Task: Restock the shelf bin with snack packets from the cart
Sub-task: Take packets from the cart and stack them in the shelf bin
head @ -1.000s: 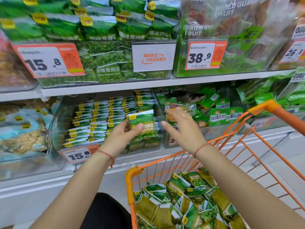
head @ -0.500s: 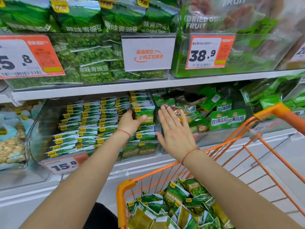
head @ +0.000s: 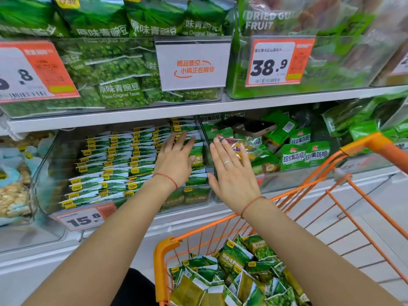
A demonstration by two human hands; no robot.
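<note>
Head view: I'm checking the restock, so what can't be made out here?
- Packets under the left hand: the palm covers them, head view.
- Left price tag: its first digit is cut by the frame edge.
- Bin's 15.8 tag: small print blurred.
- Cart packets: cut off by the bottom edge and the right forearm.
- Right hand contact with the clear divider: unclear.
</note>
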